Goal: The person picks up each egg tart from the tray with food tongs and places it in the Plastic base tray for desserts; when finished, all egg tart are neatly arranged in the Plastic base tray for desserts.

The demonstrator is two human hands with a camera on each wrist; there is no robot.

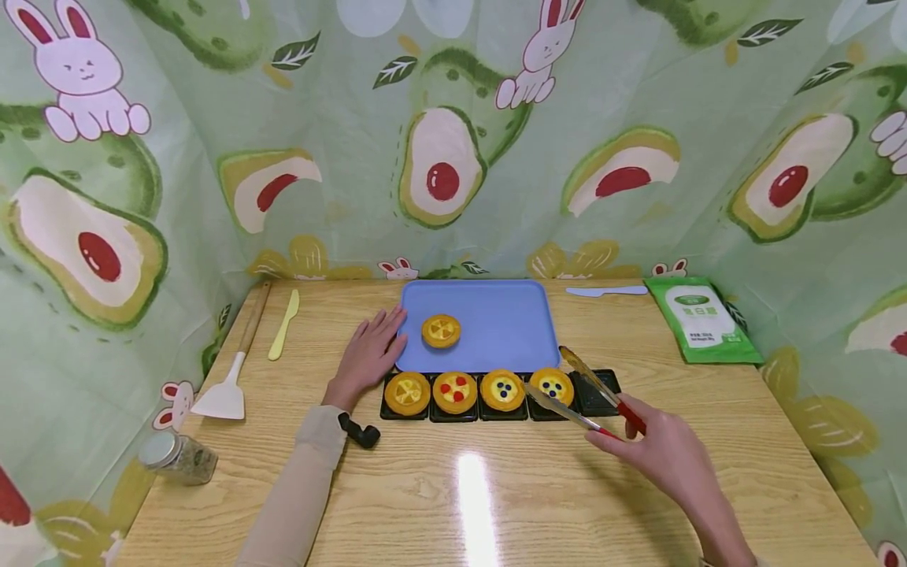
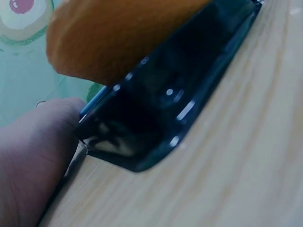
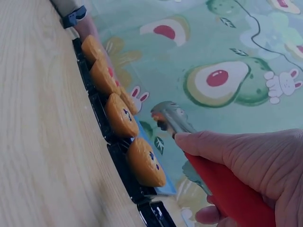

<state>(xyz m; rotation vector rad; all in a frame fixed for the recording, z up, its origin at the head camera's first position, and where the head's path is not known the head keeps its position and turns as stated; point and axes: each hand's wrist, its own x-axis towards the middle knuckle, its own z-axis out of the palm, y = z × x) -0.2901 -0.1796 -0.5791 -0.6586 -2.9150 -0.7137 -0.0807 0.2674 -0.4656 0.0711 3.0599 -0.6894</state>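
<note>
My left hand (image 1: 370,350) lies with straight fingers at the left edge of a blue tray (image 1: 506,331). On that tray sits a tart with yellow fruit pieces (image 1: 442,331). In my right hand (image 1: 662,449) I grip metal tongs with red handles (image 1: 556,405), their arms spread. One tip overlaps the inner edge of a blueberry tart (image 1: 552,388) in the head view; the other is beyond its right side. Left of it, in black containers, are another blueberry tart (image 1: 504,390), a red-topped tart (image 1: 455,393) and a yellow-fruit tart (image 1: 408,394).
A black container (image 1: 601,402) ends the row at the right. A green-white packet (image 1: 701,319) and a pale blue knife (image 1: 607,291) lie at the back right. A spatula (image 1: 225,394), a yellow knife (image 1: 285,324) and a jar (image 1: 180,458) lie at the left.
</note>
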